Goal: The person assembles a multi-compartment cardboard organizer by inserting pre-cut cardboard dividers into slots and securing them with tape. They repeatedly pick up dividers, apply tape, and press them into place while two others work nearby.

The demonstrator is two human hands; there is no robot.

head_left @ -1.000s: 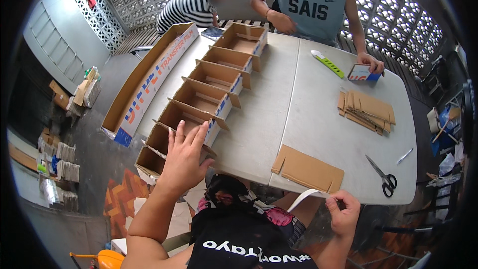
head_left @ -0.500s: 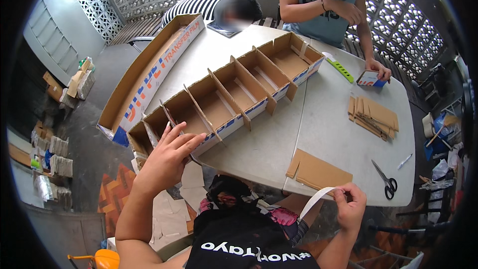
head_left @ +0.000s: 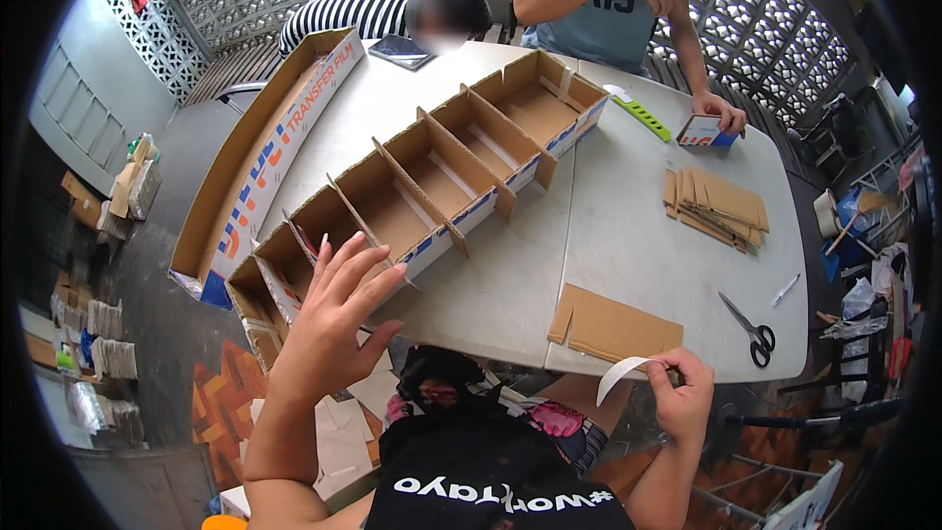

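Note:
A long cardboard box (head_left: 425, 255) split by several upright cardboard dividers stretches diagonally across the table. Over its near end is my left hand (head_left: 339, 319), fingers spread and holding nothing; whether the fingertips touch the box I cannot tell. White strips line parts of the compartments. At the table's front edge, my right hand (head_left: 684, 395) pinches a curved white strip (head_left: 615, 379) between thumb and fingers. The strip's free end curls down to the left, beside a flat slotted cardboard piece (head_left: 623, 322).
A second long, open box (head_left: 285, 152) lies to the left. On the right are stacked cardboard pieces (head_left: 721, 211), black scissors (head_left: 758, 339), a white pen (head_left: 786, 290) and a green cutter (head_left: 643, 116). Across the table, a person's hand (head_left: 726, 116) holds a small box; another person leans beside a tablet (head_left: 400, 51).
My left hand has come away from the divider, its thumb now spread apart. My right hand still pinches the strip, whose visible end looks shorter. The whole view has shifted slightly.

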